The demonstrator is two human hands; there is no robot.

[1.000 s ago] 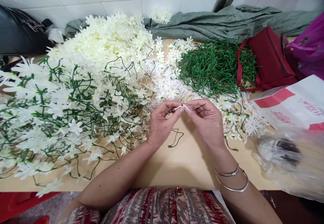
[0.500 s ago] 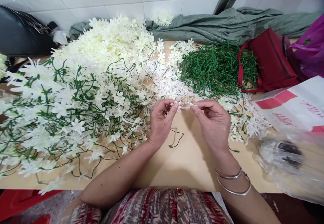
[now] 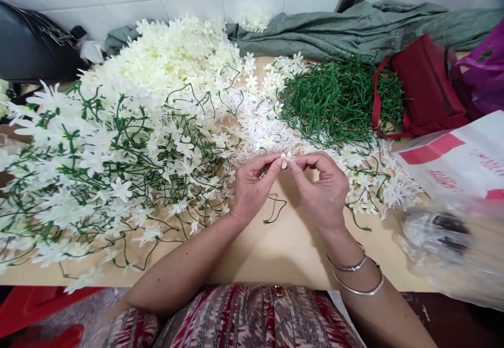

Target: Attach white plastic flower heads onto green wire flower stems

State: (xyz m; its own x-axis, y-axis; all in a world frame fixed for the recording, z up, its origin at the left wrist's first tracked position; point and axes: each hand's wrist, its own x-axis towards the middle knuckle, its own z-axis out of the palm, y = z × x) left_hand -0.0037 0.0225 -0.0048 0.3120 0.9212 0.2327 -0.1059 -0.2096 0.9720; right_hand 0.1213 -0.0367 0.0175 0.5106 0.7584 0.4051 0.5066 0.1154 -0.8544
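My left hand [image 3: 255, 184] pinches a small white flower [image 3: 284, 162] between thumb and fingertips, above the table's middle. Opposite it, my right hand [image 3: 323, 188] has thumb and forefinger closed on a thin white piece that meets the flower; its shape is too small to tell. The fingertips of both hands nearly touch. A green stem [image 3: 280, 212] hangs below my left hand. Just beyond my hands lies a heap of white thread-like pieces [image 3: 262, 125]. White flowers on green stems [image 3: 118, 164] are piled to the left.
Cream flower heads [image 3: 177, 54] are heaped at the back left, green stems [image 3: 334, 101] at the back right. A red bag [image 3: 429, 88], a white paper bag [image 3: 444, 159] and clear plastic [image 3: 433, 243] lie on the right. A black bag [image 3: 33, 46] stands far left.
My right hand has moved left, closing the gap between my hands; its white piece now meets the flower. The view has shifted slightly.
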